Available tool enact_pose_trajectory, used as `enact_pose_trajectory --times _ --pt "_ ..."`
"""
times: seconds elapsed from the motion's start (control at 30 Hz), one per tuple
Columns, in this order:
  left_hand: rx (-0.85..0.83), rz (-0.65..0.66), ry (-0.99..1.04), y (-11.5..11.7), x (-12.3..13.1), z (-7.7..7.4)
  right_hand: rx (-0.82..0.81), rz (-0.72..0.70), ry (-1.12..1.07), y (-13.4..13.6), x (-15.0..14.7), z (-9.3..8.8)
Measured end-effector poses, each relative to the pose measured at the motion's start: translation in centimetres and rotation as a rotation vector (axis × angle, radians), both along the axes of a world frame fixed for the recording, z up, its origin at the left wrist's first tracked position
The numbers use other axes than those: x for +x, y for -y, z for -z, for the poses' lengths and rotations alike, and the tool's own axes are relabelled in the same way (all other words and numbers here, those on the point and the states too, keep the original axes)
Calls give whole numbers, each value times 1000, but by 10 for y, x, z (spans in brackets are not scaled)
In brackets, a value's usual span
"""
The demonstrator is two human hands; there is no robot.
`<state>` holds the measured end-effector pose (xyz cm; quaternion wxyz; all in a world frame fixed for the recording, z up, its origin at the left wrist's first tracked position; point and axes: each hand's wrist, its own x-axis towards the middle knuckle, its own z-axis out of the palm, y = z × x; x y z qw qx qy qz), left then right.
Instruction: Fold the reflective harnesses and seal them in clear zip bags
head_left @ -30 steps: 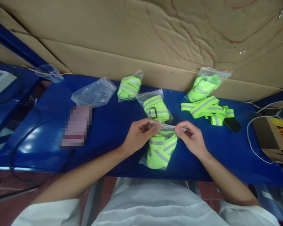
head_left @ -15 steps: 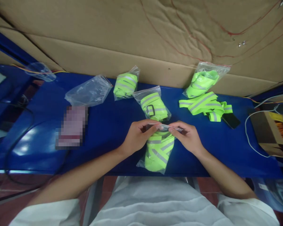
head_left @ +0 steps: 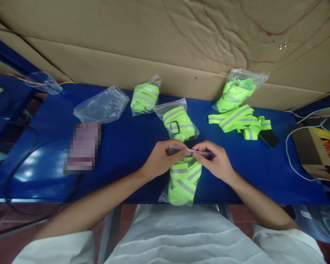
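A clear zip bag (head_left: 164, 198) hangs near the table's front edge, with a folded neon-yellow reflective strap (head_left: 182, 187) inside it. My left hand (head_left: 165, 157) pinches the bag's top edge from the left. From the right, my right hand (head_left: 216, 159) pinches the same edge, its thumb close to my left thumb. Just beyond my hands lies another bagged strap (head_left: 178, 121) with a black buckle showing. A loose reflective strap (head_left: 239, 119) lies in a heap to the right, beside a dark flat object (head_left: 269, 138).
Two more bagged straps (head_left: 145, 97) (head_left: 236, 93) rest at the back against the cardboard wall (head_left: 121, 62). An empty plastic bag (head_left: 101, 106) and a pixelated item (head_left: 83, 146) lie left. A clear cup (head_left: 44, 82) is on its side. A cardboard box (head_left: 313, 150) and white cable are right.
My right hand has slid left along the bag's top edge, nearer my left thumb. The bag hangs slightly lower in view. My left hand keeps its pinch.
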<state>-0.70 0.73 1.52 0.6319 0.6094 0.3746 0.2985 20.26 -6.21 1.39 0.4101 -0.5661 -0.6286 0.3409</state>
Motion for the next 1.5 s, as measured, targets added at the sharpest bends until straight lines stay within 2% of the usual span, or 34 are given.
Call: enact_pose_trajectory --times 0.17,0.3,0.4,0.5,0.6,0.73,0.87,1.0,1.2,1.37,1.5 --pt "102 39 -58 9 2 7 -36 -27 23 0 -3 5" --pt "192 71 -115 4 1 16 -56 -51 96 -3 3 7" --pt "166 215 -172 -9 -4 17 -80 -103 150 -5 9 7" --pt "148 389 -231 -22 -11 11 -77 -152 175 -5 12 6" --pt "154 468 -267 -26 -15 5 -63 -207 183 -3 13 3" --pt "145 398 -224 -23 -14 5 -44 -207 169 -4 15 0" --pt "-10 383 -178 -23 -14 5 -51 -205 138 -5 17 0" --pt "-112 274 -150 -31 -17 1 -42 -194 146 -5 17 1" --pt "-45 227 -216 -37 -22 -2 -66 -184 163 -7 19 4" --pt "84 222 -253 -32 -20 0 -81 -192 146 -9 21 5" --pt "98 249 -223 -29 -18 -1 -102 -228 83 -10 21 7"
